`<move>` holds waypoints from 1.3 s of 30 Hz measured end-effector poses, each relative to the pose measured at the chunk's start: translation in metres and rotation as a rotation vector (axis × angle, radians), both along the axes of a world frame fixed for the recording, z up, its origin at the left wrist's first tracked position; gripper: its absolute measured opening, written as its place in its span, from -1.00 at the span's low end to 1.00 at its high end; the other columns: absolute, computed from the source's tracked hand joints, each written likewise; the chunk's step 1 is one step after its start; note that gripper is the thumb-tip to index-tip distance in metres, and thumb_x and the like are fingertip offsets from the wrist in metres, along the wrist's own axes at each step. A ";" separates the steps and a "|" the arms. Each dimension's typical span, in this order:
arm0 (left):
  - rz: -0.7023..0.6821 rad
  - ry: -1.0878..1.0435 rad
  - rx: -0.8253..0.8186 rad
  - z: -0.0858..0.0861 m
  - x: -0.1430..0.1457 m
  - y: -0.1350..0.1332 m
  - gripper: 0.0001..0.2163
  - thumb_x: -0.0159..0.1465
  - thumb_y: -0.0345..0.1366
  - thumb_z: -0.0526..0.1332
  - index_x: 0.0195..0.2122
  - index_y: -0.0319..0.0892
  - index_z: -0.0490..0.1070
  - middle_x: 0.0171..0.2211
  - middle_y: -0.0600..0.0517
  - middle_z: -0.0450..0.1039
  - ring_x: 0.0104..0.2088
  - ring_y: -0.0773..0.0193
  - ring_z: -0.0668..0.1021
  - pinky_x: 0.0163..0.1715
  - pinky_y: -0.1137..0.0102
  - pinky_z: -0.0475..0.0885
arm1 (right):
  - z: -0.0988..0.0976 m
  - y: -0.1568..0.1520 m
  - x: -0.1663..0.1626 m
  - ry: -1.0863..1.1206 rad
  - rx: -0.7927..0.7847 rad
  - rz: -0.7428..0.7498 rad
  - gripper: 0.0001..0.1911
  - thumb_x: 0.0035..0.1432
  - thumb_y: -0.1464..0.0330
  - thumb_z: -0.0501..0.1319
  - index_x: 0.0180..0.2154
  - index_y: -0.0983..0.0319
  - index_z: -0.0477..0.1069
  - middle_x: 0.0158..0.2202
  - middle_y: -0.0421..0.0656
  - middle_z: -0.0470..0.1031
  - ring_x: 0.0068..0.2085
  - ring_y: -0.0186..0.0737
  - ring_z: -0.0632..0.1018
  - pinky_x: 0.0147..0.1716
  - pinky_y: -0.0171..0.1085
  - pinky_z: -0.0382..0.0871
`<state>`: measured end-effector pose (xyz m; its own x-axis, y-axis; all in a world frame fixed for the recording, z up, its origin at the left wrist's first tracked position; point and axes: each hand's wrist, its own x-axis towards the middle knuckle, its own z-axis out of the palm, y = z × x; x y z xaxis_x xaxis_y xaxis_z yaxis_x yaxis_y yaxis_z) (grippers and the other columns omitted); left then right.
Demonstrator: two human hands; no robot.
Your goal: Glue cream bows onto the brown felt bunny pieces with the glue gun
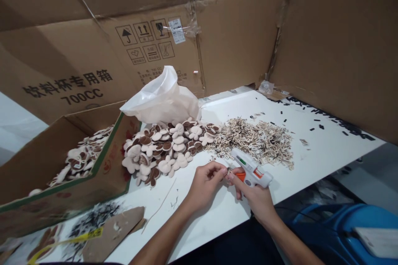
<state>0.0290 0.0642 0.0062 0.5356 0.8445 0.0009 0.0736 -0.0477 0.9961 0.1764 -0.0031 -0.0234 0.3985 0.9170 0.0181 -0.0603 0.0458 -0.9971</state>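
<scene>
My right hand (256, 200) is wrapped round a white hot glue gun (253, 169) with an orange trigger, its nozzle tilted toward my left hand. My left hand (207, 182) pinches something tiny at its fingertips, close to the right thumb; what it is stays too small to make out. Just beyond both hands spreads a heap of small beige strip-like pieces (258, 138). Left of it lies a pile of cream and brown padded fabric shapes (164, 149) with rounded lobes.
An open cardboard box (118, 161) with more fabric shapes stands at left. Behind the pile is a white plastic bag (164, 99). Cardboard walls (236, 41) enclose the table's back. Small black pieces (338, 122) lie at right. A brown cardboard scrap (113, 236) lies front left; a blue object (351, 232) stands right.
</scene>
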 end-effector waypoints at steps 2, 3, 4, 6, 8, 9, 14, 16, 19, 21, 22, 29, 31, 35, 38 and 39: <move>-0.005 -0.045 -0.048 -0.001 0.001 -0.001 -0.74 0.37 -0.12 0.26 -0.28 -0.23 0.52 -0.37 -0.06 0.60 -0.32 0.20 0.59 -0.26 0.36 0.42 | 0.000 0.000 0.000 0.011 -0.010 -0.016 -0.62 0.11 0.01 0.40 -0.33 0.20 0.53 -0.63 -0.26 0.44 -0.64 -0.27 0.42 -0.58 -0.28 0.35; -0.012 -0.073 -0.071 -0.002 0.002 -0.002 -0.75 0.37 -0.12 0.26 -0.28 -0.23 0.52 -0.37 -0.06 0.59 -0.32 0.20 0.59 -0.24 0.35 0.43 | 0.000 0.000 0.000 0.017 -0.018 -0.024 -0.62 0.10 0.01 0.41 -0.32 0.20 0.53 -0.63 -0.25 0.45 -0.63 -0.26 0.42 -0.58 -0.27 0.35; -0.022 -0.101 -0.093 -0.002 0.002 -0.002 -0.75 0.37 -0.13 0.26 -0.28 -0.24 0.52 -0.38 -0.06 0.59 -0.32 0.20 0.59 -0.24 0.35 0.43 | 0.000 -0.001 -0.001 0.023 -0.028 -0.032 -0.61 0.08 0.01 0.42 -0.30 0.20 0.53 -0.63 -0.25 0.46 -0.63 -0.25 0.43 -0.58 -0.27 0.35; -0.035 -0.147 -0.120 -0.002 0.004 -0.003 -0.76 0.37 -0.13 0.27 -0.28 -0.24 0.50 -0.41 -0.04 0.57 -0.36 0.20 0.60 -0.26 0.34 0.44 | 0.001 -0.001 -0.001 0.023 -0.038 -0.037 -0.60 0.07 0.01 0.44 -0.30 0.20 0.53 -0.64 -0.26 0.45 -0.63 -0.25 0.43 -0.58 -0.27 0.35; -0.037 -0.159 -0.118 -0.001 0.005 -0.004 -0.76 0.37 -0.13 0.27 -0.28 -0.23 0.49 -0.45 -0.03 0.55 -0.38 0.20 0.59 -0.29 0.35 0.43 | 0.002 -0.001 -0.001 0.010 -0.034 -0.021 -0.61 0.07 0.01 0.43 -0.33 0.19 0.53 -0.66 -0.27 0.44 -0.64 -0.26 0.43 -0.57 -0.28 0.35; -0.033 -0.149 -0.103 0.000 0.005 -0.004 -0.75 0.37 -0.12 0.27 -0.28 -0.23 0.49 -0.46 -0.02 0.55 -0.39 0.20 0.59 -0.30 0.35 0.42 | 0.002 -0.002 -0.001 0.000 -0.031 -0.011 -0.62 0.08 0.01 0.43 -0.35 0.19 0.53 -0.67 -0.28 0.43 -0.64 -0.26 0.43 -0.57 -0.28 0.35; 0.033 0.037 0.100 0.005 0.003 -0.004 -0.76 0.37 -0.14 0.25 -0.29 -0.23 0.52 -0.48 0.01 0.53 -0.44 0.28 0.49 -0.38 0.42 0.33 | 0.001 -0.001 0.001 -0.030 -0.047 0.007 -0.60 0.12 -0.01 0.39 -0.39 0.20 0.50 -0.68 -0.27 0.42 -0.65 -0.27 0.43 -0.56 -0.29 0.37; 0.064 0.103 0.167 0.004 0.002 -0.004 -0.76 0.37 -0.14 0.25 -0.29 -0.22 0.53 -0.49 0.03 0.50 -0.47 0.32 0.43 -0.42 0.44 0.29 | 0.000 -0.001 0.001 -0.022 -0.047 0.016 -0.59 0.12 -0.02 0.38 -0.36 0.20 0.50 -0.69 -0.27 0.41 -0.64 -0.25 0.45 -0.55 -0.28 0.38; 0.059 0.114 0.158 0.000 0.001 -0.002 -0.75 0.37 -0.12 0.25 -0.28 -0.22 0.52 -0.49 0.05 0.46 -0.47 0.33 0.39 -0.44 0.45 0.26 | -0.002 -0.001 0.001 0.002 -0.042 0.019 -0.59 0.13 -0.02 0.38 -0.32 0.21 0.51 -0.67 -0.25 0.44 -0.64 -0.24 0.44 -0.55 -0.27 0.37; 0.056 0.091 0.117 -0.003 0.001 -0.001 -0.73 0.36 -0.10 0.25 -0.28 -0.22 0.51 -0.48 0.05 0.43 -0.46 0.33 0.39 -0.44 0.45 0.27 | -0.003 -0.001 0.001 0.021 -0.048 0.008 -0.59 0.13 -0.01 0.39 -0.29 0.22 0.51 -0.63 -0.23 0.49 -0.65 -0.26 0.43 -0.55 -0.27 0.36; 0.059 0.081 0.099 -0.005 0.001 0.000 -0.73 0.35 -0.09 0.26 -0.28 -0.22 0.50 -0.48 0.06 0.42 -0.46 0.34 0.39 -0.43 0.45 0.27 | -0.002 -0.001 0.001 0.031 -0.045 0.003 -0.60 0.13 0.00 0.39 -0.28 0.21 0.51 -0.62 -0.23 0.50 -0.65 -0.27 0.43 -0.57 -0.28 0.35; 0.063 0.087 0.096 -0.003 0.002 -0.001 -0.74 0.34 -0.10 0.28 -0.28 -0.23 0.49 -0.52 0.11 0.33 -0.48 0.36 0.35 -0.44 0.46 0.26 | -0.003 0.001 0.001 0.092 -0.007 -0.008 -0.62 0.14 0.03 0.39 -0.33 0.20 0.47 -0.59 -0.22 0.52 -0.66 -0.31 0.42 -0.62 -0.32 0.30; 0.064 0.101 0.129 -0.001 0.002 -0.002 -0.76 0.34 -0.12 0.28 -0.28 -0.23 0.50 -0.53 0.11 0.33 -0.50 0.37 0.34 -0.46 0.46 0.25 | -0.004 0.001 0.001 0.112 -0.012 -0.011 -0.62 0.12 0.03 0.41 -0.30 0.21 0.47 -0.57 -0.21 0.54 -0.66 -0.32 0.42 -0.61 -0.32 0.32; 0.098 0.085 0.155 0.000 0.002 -0.002 -0.78 0.30 -0.15 0.32 -0.29 -0.23 0.50 -0.54 0.11 0.36 -0.53 0.39 0.32 -0.50 0.47 0.22 | -0.005 0.000 0.000 0.098 -0.016 0.010 -0.60 0.13 0.02 0.40 -0.30 0.22 0.48 -0.55 -0.21 0.53 -0.66 -0.34 0.40 -0.61 -0.31 0.32; 0.126 0.087 0.131 -0.001 0.003 -0.001 -0.78 0.28 -0.15 0.34 -0.32 -0.23 0.50 -0.57 0.12 0.35 -0.56 0.40 0.30 -0.52 0.46 0.20 | -0.005 -0.001 0.000 0.061 -0.020 0.012 -0.60 0.13 0.00 0.39 -0.30 0.21 0.49 -0.57 -0.22 0.52 -0.65 -0.31 0.42 -0.60 -0.30 0.33; 0.130 0.088 0.121 -0.001 0.004 -0.001 -0.77 0.27 -0.15 0.34 -0.32 -0.23 0.50 -0.57 0.12 0.35 -0.56 0.40 0.30 -0.51 0.46 0.20 | -0.006 -0.001 0.000 0.053 -0.021 0.011 -0.59 0.13 0.00 0.39 -0.29 0.21 0.49 -0.56 -0.21 0.53 -0.64 -0.30 0.42 -0.60 -0.30 0.33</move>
<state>0.0327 0.0629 0.0054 0.4241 0.9033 0.0651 0.1732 -0.1515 0.9732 0.1762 -0.0042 -0.0289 0.3885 0.9212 -0.0216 -0.1129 0.0244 -0.9933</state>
